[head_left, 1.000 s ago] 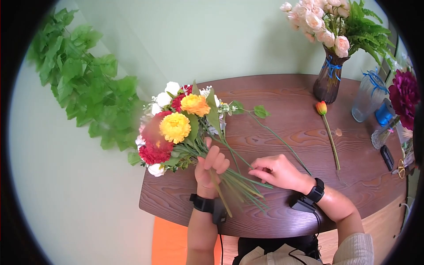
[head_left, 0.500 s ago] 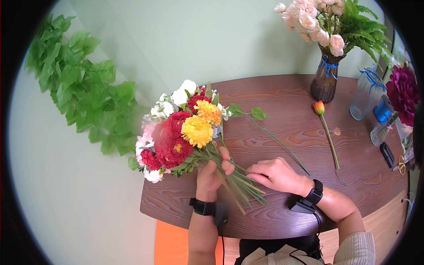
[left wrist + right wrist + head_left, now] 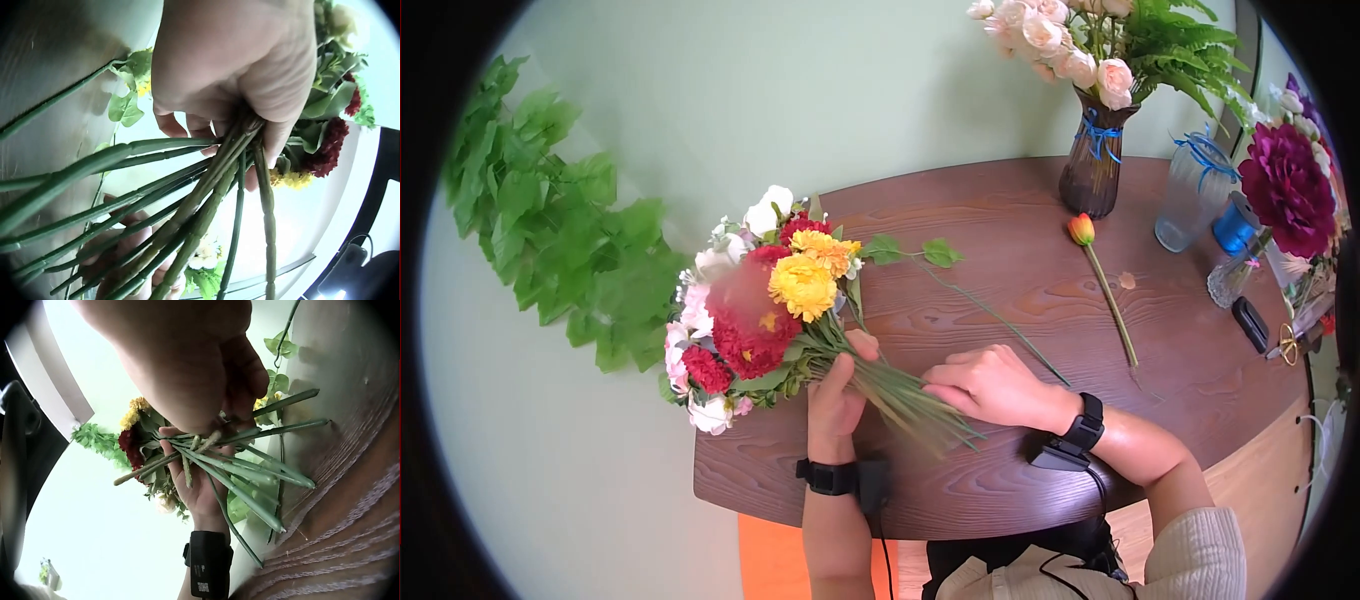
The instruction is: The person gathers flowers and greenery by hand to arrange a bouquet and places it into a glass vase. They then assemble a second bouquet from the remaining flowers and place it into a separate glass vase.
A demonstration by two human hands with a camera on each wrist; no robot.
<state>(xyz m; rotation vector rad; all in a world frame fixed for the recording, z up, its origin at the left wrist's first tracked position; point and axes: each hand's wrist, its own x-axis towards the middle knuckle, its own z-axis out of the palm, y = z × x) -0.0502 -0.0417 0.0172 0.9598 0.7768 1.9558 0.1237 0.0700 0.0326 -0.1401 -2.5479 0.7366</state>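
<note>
The left hand (image 3: pixel 837 396) grips a mixed bouquet by its green stems (image 3: pixel 900 392), thumb and fingers around them. Red, yellow, white and pink blooms, among them a yellow flower (image 3: pixel 803 287), lean to the upper left. At the stems' lower right part, the right hand (image 3: pixel 990 385) pinches stems with curled fingers. The left wrist view has the left hand (image 3: pixel 234 62) around the crossing stems (image 3: pixel 187 225), which fan out below it. In the right wrist view the right hand (image 3: pixel 187 369) is at the stems, in front of the left hand (image 3: pixel 201 494).
A leafy sprig (image 3: pixel 990 313) and an orange tulip (image 3: pixel 1103 290) lie on the brown table (image 3: pixel 1000 240). Behind stand a dark vase (image 3: pixel 1092 165) of pale roses and a clear vase (image 3: pixel 1190 205). Blue ribbon (image 3: pixel 1233 228), a black object (image 3: pixel 1250 325) and scissors (image 3: pixel 1288 344) are at right.
The bouquet has turned in the left hand, and its flower heads have shifted left and down. The right hand has stayed by the stems. The whole head view has shifted a little.
</note>
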